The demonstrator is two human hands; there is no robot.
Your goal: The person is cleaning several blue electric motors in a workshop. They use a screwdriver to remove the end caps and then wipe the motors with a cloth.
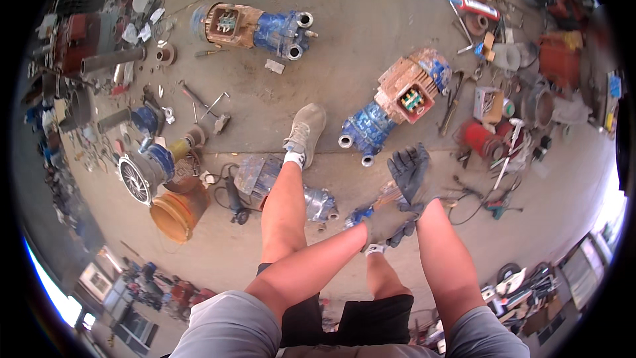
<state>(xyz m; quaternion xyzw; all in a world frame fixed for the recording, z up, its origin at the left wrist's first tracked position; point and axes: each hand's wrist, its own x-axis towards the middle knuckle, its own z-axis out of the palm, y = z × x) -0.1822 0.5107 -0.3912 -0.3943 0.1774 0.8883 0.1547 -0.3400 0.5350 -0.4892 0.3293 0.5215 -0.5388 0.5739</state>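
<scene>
Both my hands wear dark work gloves and meet low at the right of centre. My left hand (386, 225) has a grey-backed glove, and its fingers close around the cuff of the right glove at the wrist. My right hand (411, 171) is raised, its dark fingers stretched out and slightly apart, holding nothing. Just beyond it lies a rusty and blue electric gearmotor (368, 134), its terminal box uncovered. A second gearmotor (281, 33) lies farther off to the left. Behind my left leg is another blue-grey motor (258, 176), partly hidden. My left hand hides my right shoe.
An orange bucket (177, 215) and a finned fan wheel (136, 179) stand at left, near an angle grinder (235, 199). Hammers (192, 96) and loose tools lie about. At right are red cylindrical parts (480, 138), a green drill (497, 207) with its cord, and a caulking gun (477, 8).
</scene>
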